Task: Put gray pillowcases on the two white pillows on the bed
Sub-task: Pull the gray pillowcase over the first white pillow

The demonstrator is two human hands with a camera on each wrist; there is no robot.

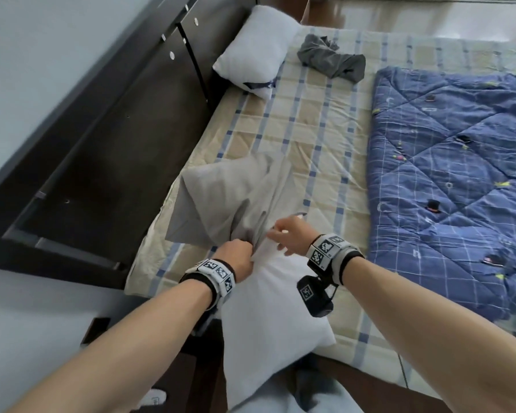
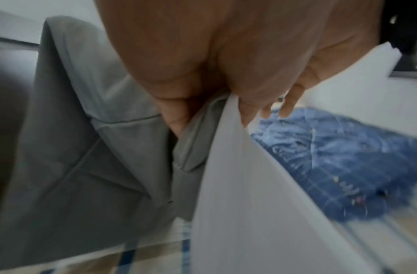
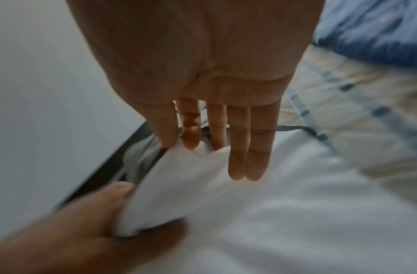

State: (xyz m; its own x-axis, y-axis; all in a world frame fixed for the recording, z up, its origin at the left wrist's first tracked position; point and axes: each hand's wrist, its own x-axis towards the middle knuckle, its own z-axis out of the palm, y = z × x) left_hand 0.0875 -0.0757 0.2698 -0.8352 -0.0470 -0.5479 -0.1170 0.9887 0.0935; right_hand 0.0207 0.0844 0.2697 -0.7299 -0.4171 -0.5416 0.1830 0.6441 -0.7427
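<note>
A gray pillowcase (image 1: 230, 201) lies flat on the plaid bed sheet, its open end toward me. A white pillow (image 1: 268, 308) stands on end at the bed's near edge, its top corner at that opening. My left hand (image 1: 242, 254) is fisted around the pillow's corner, with the gray hem (image 2: 193, 144) bunched against it. My right hand (image 1: 280, 236) pinches the pillow's top edge (image 3: 191, 166) between thumb and index finger, its other fingers straight. The second white pillow (image 1: 256, 52) leans at the headboard, with a crumpled dark gray pillowcase (image 1: 331, 56) beside it.
A blue quilt (image 1: 453, 174) covers the right half of the bed. A dark headboard cabinet (image 1: 116, 129) runs along the left. The plaid sheet (image 1: 310, 129) lies bare between the two pillows.
</note>
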